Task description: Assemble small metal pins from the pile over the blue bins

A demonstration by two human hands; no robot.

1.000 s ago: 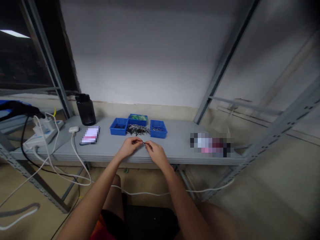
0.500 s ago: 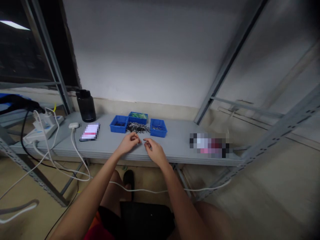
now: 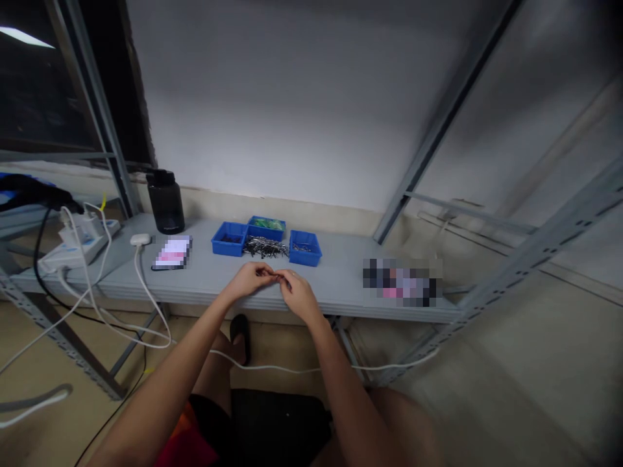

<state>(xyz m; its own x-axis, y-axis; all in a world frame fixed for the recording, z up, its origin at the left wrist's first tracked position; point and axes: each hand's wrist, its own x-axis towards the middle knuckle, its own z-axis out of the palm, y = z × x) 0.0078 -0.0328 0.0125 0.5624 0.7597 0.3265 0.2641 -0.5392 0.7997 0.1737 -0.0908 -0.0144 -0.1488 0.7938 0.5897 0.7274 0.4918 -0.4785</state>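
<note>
Over the front part of the grey shelf (image 3: 204,275), my left hand (image 3: 252,277) and my right hand (image 3: 296,288) meet at the fingertips. Both are closed in a pinch; whatever lies between the fingers is too small to make out. Just beyond them is a pile of thin metal pieces with black ends (image 3: 265,247). A blue bin with dark contents (image 3: 230,239) stands to the left of the pile, and a blue bin with small metal pieces (image 3: 305,248) to its right. Behind it sits a blue bin with green contents (image 3: 267,227).
A black bottle (image 3: 165,202), a phone with a lit screen (image 3: 172,251) and a white power strip (image 3: 80,250) with cables are on the left. A pixelated object (image 3: 402,282) lies at right. Metal uprights (image 3: 428,155) frame the shelf, with a wall behind.
My hands have come together; a small gap separated their fingertips before. The whole view has shifted slightly. The bins and the pile look the same.
</note>
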